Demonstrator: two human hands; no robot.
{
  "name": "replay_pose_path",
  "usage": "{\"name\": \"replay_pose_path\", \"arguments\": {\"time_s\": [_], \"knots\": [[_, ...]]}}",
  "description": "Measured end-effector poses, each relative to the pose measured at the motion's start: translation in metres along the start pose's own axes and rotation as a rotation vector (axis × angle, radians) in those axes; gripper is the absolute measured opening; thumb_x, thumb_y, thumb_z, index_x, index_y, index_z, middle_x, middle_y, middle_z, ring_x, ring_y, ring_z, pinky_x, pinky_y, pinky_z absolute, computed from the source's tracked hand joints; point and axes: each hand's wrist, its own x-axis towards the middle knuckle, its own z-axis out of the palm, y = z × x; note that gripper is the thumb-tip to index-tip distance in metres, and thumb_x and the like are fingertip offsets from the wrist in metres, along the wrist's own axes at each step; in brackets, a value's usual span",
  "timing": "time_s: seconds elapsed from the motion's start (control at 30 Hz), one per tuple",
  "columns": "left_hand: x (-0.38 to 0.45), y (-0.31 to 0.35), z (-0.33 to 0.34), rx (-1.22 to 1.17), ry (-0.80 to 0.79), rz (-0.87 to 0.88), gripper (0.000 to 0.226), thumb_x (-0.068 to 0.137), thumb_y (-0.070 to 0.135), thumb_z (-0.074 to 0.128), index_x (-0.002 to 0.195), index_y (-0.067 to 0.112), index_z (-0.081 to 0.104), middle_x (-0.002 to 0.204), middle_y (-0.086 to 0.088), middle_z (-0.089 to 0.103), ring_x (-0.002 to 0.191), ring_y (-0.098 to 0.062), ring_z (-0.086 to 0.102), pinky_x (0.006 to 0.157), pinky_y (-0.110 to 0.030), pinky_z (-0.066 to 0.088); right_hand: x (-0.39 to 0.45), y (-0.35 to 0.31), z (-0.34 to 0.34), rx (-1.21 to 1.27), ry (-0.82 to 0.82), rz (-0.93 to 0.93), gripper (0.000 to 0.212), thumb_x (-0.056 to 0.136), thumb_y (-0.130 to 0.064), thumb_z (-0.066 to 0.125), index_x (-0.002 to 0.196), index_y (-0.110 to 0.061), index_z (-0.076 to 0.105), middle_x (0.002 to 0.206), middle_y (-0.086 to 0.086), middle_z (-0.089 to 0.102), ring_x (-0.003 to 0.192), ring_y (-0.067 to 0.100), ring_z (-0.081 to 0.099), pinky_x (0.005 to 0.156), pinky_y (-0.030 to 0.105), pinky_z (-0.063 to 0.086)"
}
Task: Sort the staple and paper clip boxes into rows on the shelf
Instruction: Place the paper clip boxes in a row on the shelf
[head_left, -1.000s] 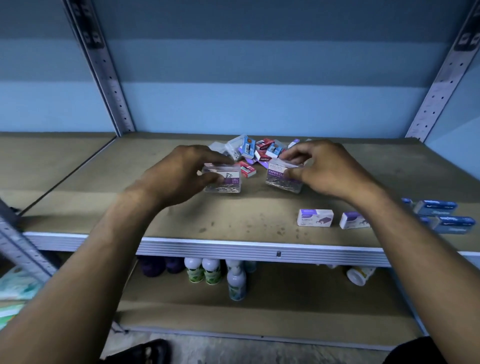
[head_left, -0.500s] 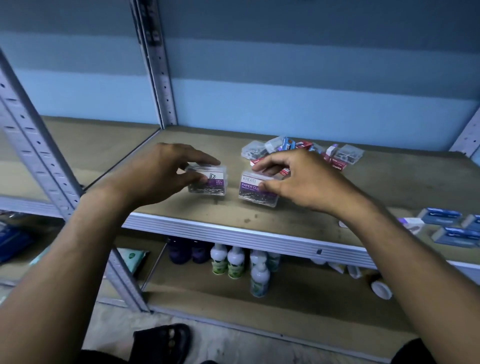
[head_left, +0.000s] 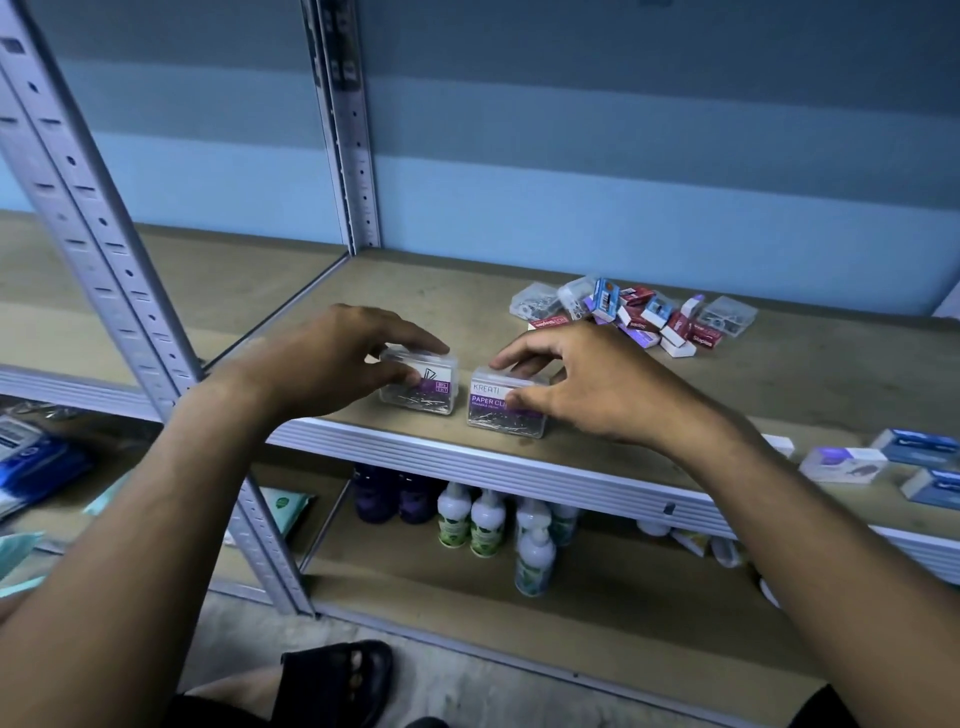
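Observation:
Two clear plastic paper clip boxes with purple labels rest side by side near the front left edge of the brown shelf (head_left: 779, 384). My left hand (head_left: 332, 358) grips the left paper clip box (head_left: 431, 389). My right hand (head_left: 587, 384) grips the right paper clip box (head_left: 493, 410), thumb on its front and fingers on its lid. Further back lies a mixed pile of small boxes (head_left: 639, 312): clear clip boxes, red and white staple boxes, a blue one. At the far right, white and blue staple boxes (head_left: 883, 462) sit near the front edge.
A grey perforated upright (head_left: 104, 260) stands left of my left arm, another upright (head_left: 343, 130) at the back. The lower shelf holds white bottles (head_left: 483, 519) and purple bottles (head_left: 389, 499). Packets lie on the left lower shelf (head_left: 31, 457). My sandalled foot (head_left: 337, 675) is below.
Both hands carried the two paper clip boxes from beside the pile leftward and forward to the shelf's front left edge, where the boxes now rest. The camera view swung left with them.

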Motion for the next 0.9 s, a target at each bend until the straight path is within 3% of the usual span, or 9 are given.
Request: {"name": "replay_pose_path", "arguments": {"time_s": [0.23, 0.37, 0.5, 0.77, 0.83, 0.9], "knots": [[0.000, -0.001, 0.002, -0.044, -0.017, -0.026, 0.041, 0.087, 0.030, 0.069, 0.119, 0.054, 0.059, 0.118, 0.025, 0.064, 0.106, -0.008, 0.062, 0.094, -0.041, 0.052, -0.002, -0.001, -0.001, -0.025, -0.016, 0.004, 0.034, 0.084, -0.027, 0.079, 0.117, -0.032, 0.072, 0.103, -0.016, 0.071, 0.085, -0.014, 0.058, 0.072, 0.000, 0.040], [-0.002, 0.006, -0.002, -0.080, -0.018, -0.040, 0.042, 0.083, 0.037, 0.072, 0.121, 0.051, 0.060, 0.121, 0.024, 0.062, 0.106, -0.001, 0.062, 0.095, -0.037, 0.053, -0.006, -0.003, -0.004, -0.006, -0.021, 0.030, 0.036, 0.085, -0.040, 0.076, 0.120, -0.036, 0.068, 0.104, -0.017, 0.069, 0.086, -0.011, 0.059, 0.079, 0.008, 0.045], [0.003, 0.022, -0.002, -0.099, 0.108, -0.015, 0.039, 0.081, 0.050, 0.067, 0.120, 0.044, 0.063, 0.117, 0.019, 0.064, 0.101, 0.000, 0.064, 0.089, -0.031, 0.057, -0.010, -0.004, -0.008, 0.032, -0.005, 0.047, 0.034, 0.088, -0.047, 0.072, 0.119, -0.035, 0.069, 0.102, -0.018, 0.071, 0.093, -0.007, 0.063, 0.088, 0.017, 0.049], [0.034, 0.058, 0.007, -0.022, 0.195, 0.033, 0.031, 0.085, 0.039, 0.070, 0.116, 0.035, 0.068, 0.111, 0.014, 0.067, 0.095, -0.004, 0.065, 0.084, -0.028, 0.057, -0.014, 0.008, -0.019, 0.024, 0.065, 0.073, 0.026, 0.092, -0.045, 0.066, 0.115, -0.034, 0.070, 0.103, -0.019, 0.070, 0.100, -0.004, 0.063, 0.096, 0.026, 0.049], [0.044, 0.066, 0.011, -0.007, 0.186, 0.042, 0.032, 0.085, 0.038, 0.071, 0.117, 0.034, 0.068, 0.114, 0.013, 0.067, 0.096, -0.005, 0.064, 0.084, -0.027, 0.057, -0.016, 0.015, -0.025, 0.034, 0.080, 0.084, 0.025, 0.093, -0.041, 0.066, 0.116, -0.032, 0.070, 0.106, -0.018, 0.070, 0.100, -0.002, 0.063, 0.096, 0.022, 0.049], [0.054, 0.071, 0.015, -0.002, 0.179, 0.054, 0.035, 0.084, 0.037, 0.072, 0.118, 0.032, 0.067, 0.116, 0.011, 0.066, 0.098, -0.008, 0.064, 0.085, -0.030, 0.057, -0.018, 0.022, -0.030, 0.027, 0.090, 0.094, 0.023, 0.094, -0.036, 0.066, 0.116, -0.031, 0.071, 0.108, -0.018, 0.069, 0.098, -0.004, 0.062, 0.087, 0.007, 0.044]]}}
